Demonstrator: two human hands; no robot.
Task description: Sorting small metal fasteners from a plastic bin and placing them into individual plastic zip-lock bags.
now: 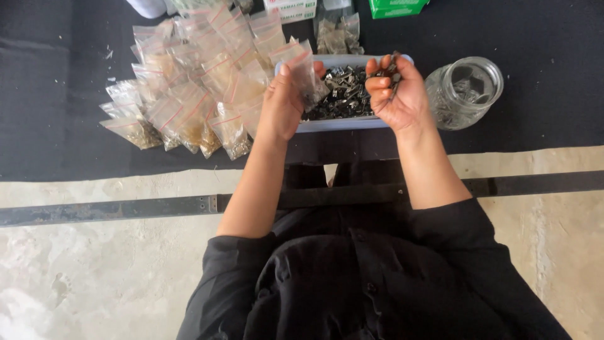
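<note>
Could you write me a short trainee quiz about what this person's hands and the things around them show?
1. True or false: the left hand holds a small clear bag.
2. What does the right hand hold? A) a glass jar B) small dark metal pieces C) a green box
3. What stands right of the tray?

Key: 1 true. 2 B. 3 a clear glass jar, apart from the pile of filled bags on the left.
</note>
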